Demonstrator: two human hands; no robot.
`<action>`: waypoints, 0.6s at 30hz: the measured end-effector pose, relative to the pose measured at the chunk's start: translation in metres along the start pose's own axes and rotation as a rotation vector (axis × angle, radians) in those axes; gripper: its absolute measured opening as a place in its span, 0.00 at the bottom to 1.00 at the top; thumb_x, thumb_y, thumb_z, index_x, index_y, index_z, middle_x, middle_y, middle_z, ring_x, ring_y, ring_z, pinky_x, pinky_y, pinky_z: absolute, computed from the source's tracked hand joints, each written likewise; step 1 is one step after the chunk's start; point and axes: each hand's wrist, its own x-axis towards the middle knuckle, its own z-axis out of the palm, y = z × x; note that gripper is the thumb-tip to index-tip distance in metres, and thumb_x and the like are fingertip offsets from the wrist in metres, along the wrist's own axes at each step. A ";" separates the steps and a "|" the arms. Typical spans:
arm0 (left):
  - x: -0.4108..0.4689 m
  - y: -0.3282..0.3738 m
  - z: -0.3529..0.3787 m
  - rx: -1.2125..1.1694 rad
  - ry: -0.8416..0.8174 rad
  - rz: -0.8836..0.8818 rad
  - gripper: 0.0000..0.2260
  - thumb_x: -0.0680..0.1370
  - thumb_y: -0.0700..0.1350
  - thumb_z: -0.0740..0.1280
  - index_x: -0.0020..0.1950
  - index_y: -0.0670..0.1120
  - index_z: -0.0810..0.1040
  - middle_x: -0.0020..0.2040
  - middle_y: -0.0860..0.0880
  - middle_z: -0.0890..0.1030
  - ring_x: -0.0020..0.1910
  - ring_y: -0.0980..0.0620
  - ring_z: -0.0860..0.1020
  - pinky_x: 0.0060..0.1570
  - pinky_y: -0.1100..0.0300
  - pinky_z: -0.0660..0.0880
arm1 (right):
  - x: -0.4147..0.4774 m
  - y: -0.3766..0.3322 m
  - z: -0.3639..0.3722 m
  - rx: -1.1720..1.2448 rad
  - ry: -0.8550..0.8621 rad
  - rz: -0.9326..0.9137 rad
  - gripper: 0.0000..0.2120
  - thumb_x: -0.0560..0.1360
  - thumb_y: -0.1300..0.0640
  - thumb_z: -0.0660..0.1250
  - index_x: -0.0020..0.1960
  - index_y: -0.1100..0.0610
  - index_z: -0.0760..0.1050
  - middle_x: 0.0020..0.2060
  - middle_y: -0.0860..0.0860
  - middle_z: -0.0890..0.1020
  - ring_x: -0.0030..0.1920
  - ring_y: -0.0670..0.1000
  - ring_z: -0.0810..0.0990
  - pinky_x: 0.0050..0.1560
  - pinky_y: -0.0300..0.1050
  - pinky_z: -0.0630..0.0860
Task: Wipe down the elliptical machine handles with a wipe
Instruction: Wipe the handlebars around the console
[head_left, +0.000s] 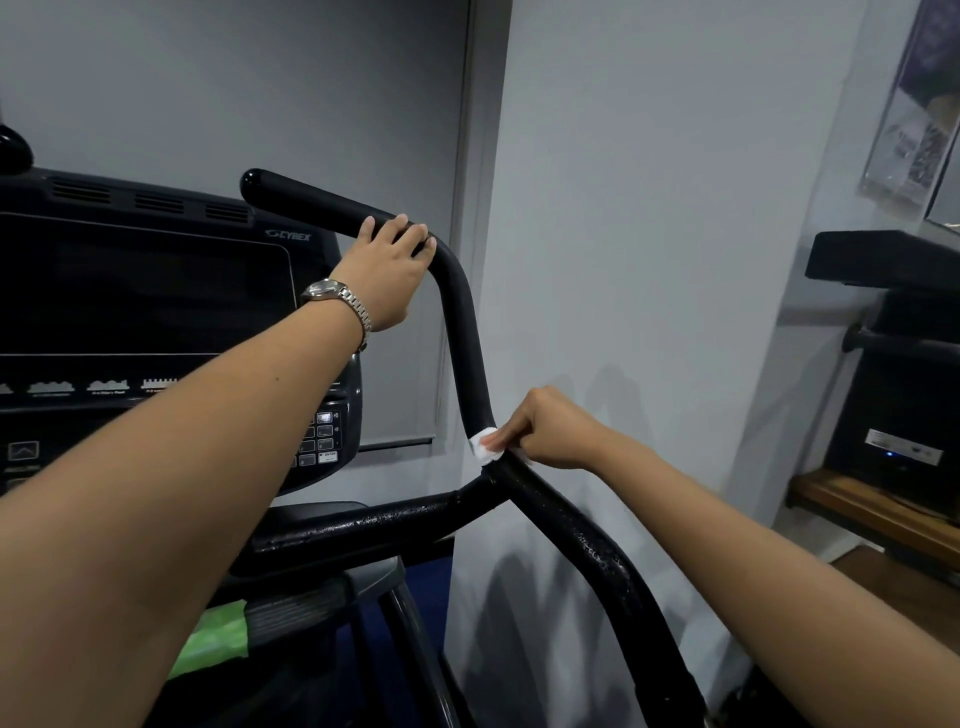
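Pressing a small white wipe (485, 448) onto the black handle (464, 332), the right hand (550, 431) pinches it with curled fingers; wipe sits at the bar's lower end, just above the joint where two glossy, droplet-speckled tubes meet, folded part way round the bar. Left hand (387, 270) grips the same handle higher up, at its bend; fingers curl over the top, thumb lies along the bar; silver watch (337, 300) on that wrist. Handle's free end points up and left, past the console (156, 312); console screen is dark, CYBEX logo at its top right, keypad at lower right partly behind the left forearm. Below that forearm lies a green pack (218, 639) on the machine, partly hidden; contents unreadable. Grey wall (649, 234) behind; at far right a wooden shelf (872, 512) carries a black box (904, 415) with a small blue light; blurred poster (914, 104) above it.
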 end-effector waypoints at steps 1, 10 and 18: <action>0.000 0.000 0.000 0.000 0.001 0.001 0.31 0.75 0.41 0.64 0.76 0.42 0.54 0.74 0.42 0.58 0.74 0.41 0.54 0.71 0.40 0.55 | -0.001 -0.002 0.002 -0.003 0.006 -0.004 0.19 0.69 0.71 0.64 0.49 0.52 0.85 0.40 0.51 0.86 0.36 0.48 0.80 0.35 0.35 0.74; 0.000 0.000 0.002 0.013 0.022 -0.002 0.31 0.75 0.41 0.64 0.75 0.41 0.54 0.74 0.42 0.58 0.74 0.40 0.54 0.71 0.40 0.56 | 0.003 -0.012 -0.005 -0.035 -0.031 0.004 0.20 0.69 0.72 0.62 0.49 0.52 0.85 0.35 0.45 0.84 0.27 0.37 0.74 0.28 0.27 0.66; -0.001 0.001 0.000 0.003 0.019 -0.001 0.31 0.75 0.41 0.63 0.76 0.41 0.54 0.74 0.42 0.58 0.74 0.40 0.54 0.71 0.40 0.55 | -0.002 -0.024 0.001 -0.079 0.023 -0.003 0.17 0.71 0.69 0.63 0.50 0.53 0.84 0.40 0.54 0.86 0.31 0.44 0.72 0.33 0.29 0.66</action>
